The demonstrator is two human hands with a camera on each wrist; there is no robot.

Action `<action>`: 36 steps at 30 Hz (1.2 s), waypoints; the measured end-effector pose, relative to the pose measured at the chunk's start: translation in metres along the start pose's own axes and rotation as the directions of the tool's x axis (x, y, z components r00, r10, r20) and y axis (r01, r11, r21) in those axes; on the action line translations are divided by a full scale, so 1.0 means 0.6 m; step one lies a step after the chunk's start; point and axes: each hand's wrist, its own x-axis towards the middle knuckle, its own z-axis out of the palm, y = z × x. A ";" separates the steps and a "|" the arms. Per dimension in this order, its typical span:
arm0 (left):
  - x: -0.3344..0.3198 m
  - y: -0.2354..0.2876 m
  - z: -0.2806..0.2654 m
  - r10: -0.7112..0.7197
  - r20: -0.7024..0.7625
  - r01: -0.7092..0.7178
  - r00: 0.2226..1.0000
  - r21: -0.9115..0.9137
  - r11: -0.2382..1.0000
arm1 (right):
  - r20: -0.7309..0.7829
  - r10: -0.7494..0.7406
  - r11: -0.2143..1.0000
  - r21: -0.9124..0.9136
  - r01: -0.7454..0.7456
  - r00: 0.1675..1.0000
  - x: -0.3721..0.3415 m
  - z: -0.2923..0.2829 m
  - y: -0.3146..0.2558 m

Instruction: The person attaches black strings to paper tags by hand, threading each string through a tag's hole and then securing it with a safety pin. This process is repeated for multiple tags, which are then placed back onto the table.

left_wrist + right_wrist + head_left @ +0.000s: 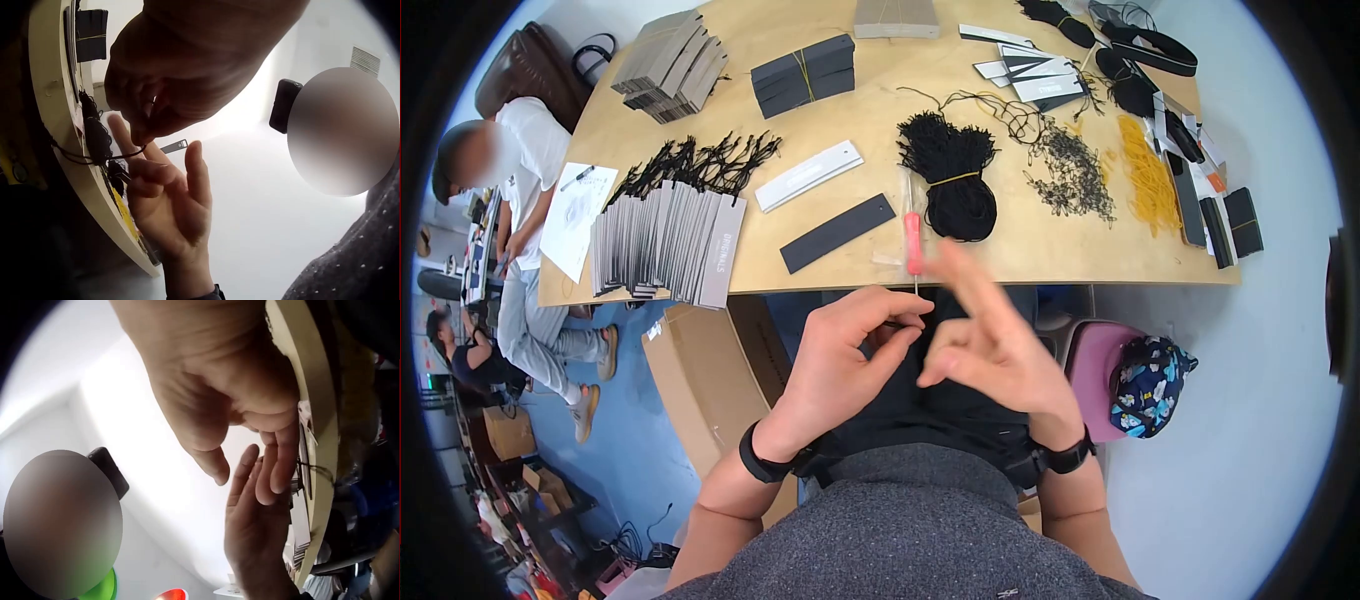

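Note:
My left hand [850, 350] is over my lap just off the table's front edge, pinching a thin black cord [133, 153] between thumb and fingertips. In the left wrist view the cord curves away from those fingertips toward the table. My right hand [995, 340] is beside it, blurred in the head view, index finger extended and thumb apart, with nothing visible in its grasp. A red-handled tool [913, 240] lies at the table edge, its thin metal shaft pointing at the left fingertips. Left of it lies a single dark tag [837, 233] with a hole at one end.
Behind the tool sits a bundle of black cords [950, 170]. White tags [810, 175] and a row of grey tags with strings [665, 245] are to the left. Yellow bands [1148, 175] lie right. A cardboard box [710, 380] stands below; another person [530, 200] sits at far left.

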 end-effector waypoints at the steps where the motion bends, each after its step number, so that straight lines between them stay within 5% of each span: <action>1: 0.003 0.000 0.003 0.045 -0.023 -0.045 0.999 -0.010 0.999 | -0.051 0.044 0.999 0.024 -0.043 0.998 0.006 0.011 0.013; 2: 0.005 -0.001 0.002 0.090 -0.049 -0.091 0.995 -0.018 0.996 | -0.048 0.041 0.999 0.025 -0.040 0.998 0.010 0.006 0.016; 4: 0.011 0.001 -0.012 0.069 -0.030 -0.069 0.997 0.020 0.997 | -0.175 0.204 0.902 -0.349 -0.254 0.963 0.019 -0.007 0.018; 6: 0.025 -0.004 -0.031 0.041 -0.018 -0.040 0.999 0.056 0.998 | -0.197 0.116 0.920 -0.347 -0.179 0.974 0.017 -0.011 0.026; 8: 0.063 -0.022 -0.054 0.165 -0.065 -0.142 0.984 0.265 0.954 | -0.255 0.040 0.917 -0.374 -0.137 0.966 0.013 -0.014 0.029; 12: 0.172 -0.112 -0.124 0.421 -0.146 -0.191 0.895 0.727 0.659 | -0.268 0.050 0.914 -0.376 -0.152 0.962 0.003 -0.012 0.025; 15: 0.221 -0.139 -0.150 0.269 -0.133 -0.065 0.954 0.783 0.619 | -0.241 0.039 0.885 -0.443 -0.145 0.970 -0.007 -0.012 0.022; 18: 0.233 -0.127 -0.158 0.120 -0.132 0.019 0.984 0.746 0.666 | -0.247 0.026 0.867 -0.477 -0.145 0.969 -0.015 -0.011 0.020; 22: 0.207 -0.103 -0.151 0.202 -0.186 0.007 0.961 0.754 0.657 | -0.254 0.025 0.872 -0.468 -0.145 0.967 -0.021 -0.014 0.026; 27: 0.141 -0.070 -0.102 0.141 -0.046 -0.077 0.989 0.659 0.748 | -0.240 0.032 0.871 -0.470 -0.145 0.970 -0.022 -0.016 0.031; 31: 0.139 -0.089 -0.083 0.204 -0.057 -0.107 0.977 0.698 0.708 | -0.226 0.030 0.869 -0.475 -0.137 0.974 -0.020 -0.010 0.028; 36: 0.146 -0.089 -0.088 0.049 -0.119 0.024 0.992 0.541 0.841 | -0.205 0.043 0.864 -0.483 -0.139 0.978 -0.027 -0.010 0.027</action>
